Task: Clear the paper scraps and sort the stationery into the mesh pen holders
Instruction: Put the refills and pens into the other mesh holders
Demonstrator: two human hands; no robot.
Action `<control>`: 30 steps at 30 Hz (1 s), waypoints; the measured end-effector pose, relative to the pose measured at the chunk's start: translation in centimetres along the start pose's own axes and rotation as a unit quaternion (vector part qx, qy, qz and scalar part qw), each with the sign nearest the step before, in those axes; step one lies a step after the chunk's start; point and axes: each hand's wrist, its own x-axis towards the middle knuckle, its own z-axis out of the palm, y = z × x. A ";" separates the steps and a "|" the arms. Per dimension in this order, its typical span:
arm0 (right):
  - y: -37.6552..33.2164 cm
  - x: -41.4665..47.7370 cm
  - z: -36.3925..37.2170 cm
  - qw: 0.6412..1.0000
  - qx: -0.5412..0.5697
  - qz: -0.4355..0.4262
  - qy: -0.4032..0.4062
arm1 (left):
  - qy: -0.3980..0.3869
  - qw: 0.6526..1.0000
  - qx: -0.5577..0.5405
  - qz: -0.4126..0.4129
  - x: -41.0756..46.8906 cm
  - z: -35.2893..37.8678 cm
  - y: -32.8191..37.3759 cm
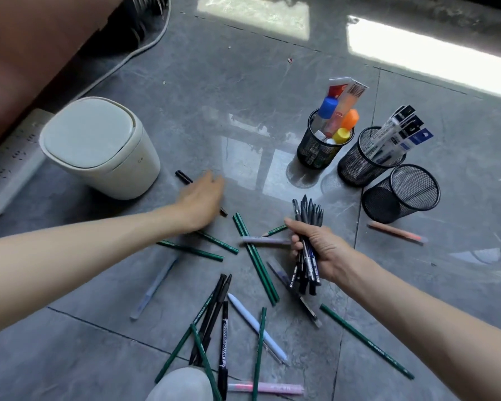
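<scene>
Grey glossy floor tiles (pixel 243 82) carry scattered green wooden pencils (pixel 258 261) & pens, w/ three black mesh pen holders (pixel 353 169) upright at far right, close together. Right hand (pixel 321 250): grip curled tight round a bundle of black pens (pixel 308 212), tips up. Left hand (pixel 201 198): fingers roughly straight over a lone black pen (pixel 182 177) beside the white lidded bin (pixel 99 149); blurred, contact unclear.

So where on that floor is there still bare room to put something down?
The widest bare patch lies between the white bin and the mesh holders, beyond the left hand. Another lies lower left, below the left forearm. Between the arms, around the right hand gripping black pens, green pencils and loose markers crowd the floor.
</scene>
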 end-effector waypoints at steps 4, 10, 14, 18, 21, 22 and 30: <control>0.3 0.0 -0.1 1.000 -0.030 0.004 0.007 | 0.046 0.965 0.230 0.118 0.1 0.0 -4.2; 0.4 0.2 0.2 1.000 -0.020 0.013 0.018 | 0.058 0.927 0.325 0.181 0.1 0.6 -3.8; 0.5 0.1 0.5 0.999 -0.033 0.018 0.007 | 0.070 0.978 0.174 0.091 -2.4 -0.2 -1.9; 1.2 -0.1 0.3 0.998 -0.054 0.035 -0.007 | -0.031 0.997 0.045 0.047 -7.2 0.9 0.4; 1.6 -0.2 0.2 0.997 -0.062 0.034 -0.003 | -0.116 0.993 -0.021 0.010 -10.9 3.0 1.8; 1.8 -0.3 0.2 0.997 -0.065 0.035 -0.002 | -0.143 0.989 -0.045 -0.005 -12.0 3.6 2.1; 2.5 -0.9 0.5 0.997 -0.068 0.040 -0.002 | -0.127 0.991 -0.033 -0.006 -15.4 6.5 2.7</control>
